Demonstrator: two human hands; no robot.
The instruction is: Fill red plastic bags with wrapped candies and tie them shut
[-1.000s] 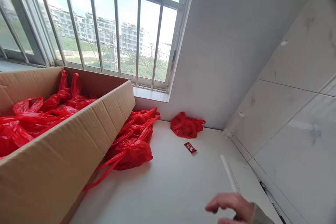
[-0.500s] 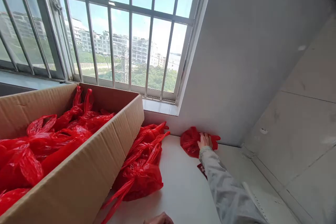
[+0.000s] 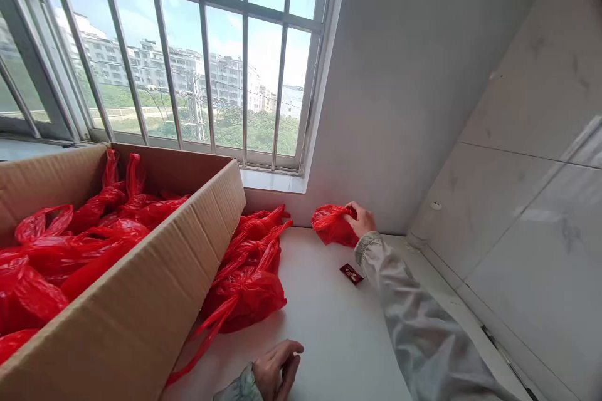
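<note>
My right hand [image 3: 362,220] grips the gathered top of a red plastic bag [image 3: 332,223] at the back of the white surface, close to the wall. What the bag contains is hidden. Just in front of it lies a small dark red packet [image 3: 351,273] with pale markings. Low in the view, my left hand [image 3: 279,368] is over the surface with its fingers loosely bent and apart, holding nothing. Beyond it, several tied red plastic bags [image 3: 251,291] lean together along the side of a cardboard box [image 3: 188,263].
More knotted red plastic bags [image 3: 79,250] fill the box on the left. A barred window [image 3: 202,75] with a white sill [image 3: 273,180] is behind it. The grey wall [image 3: 376,106] closes off the back, and a tiled wall [image 3: 527,200] stands to the right.
The right hand has moved from lying over the red bag to gripping its top, uncovering more of the dark red packet. My left hand has come further into view. The whole view has shifted right.
</note>
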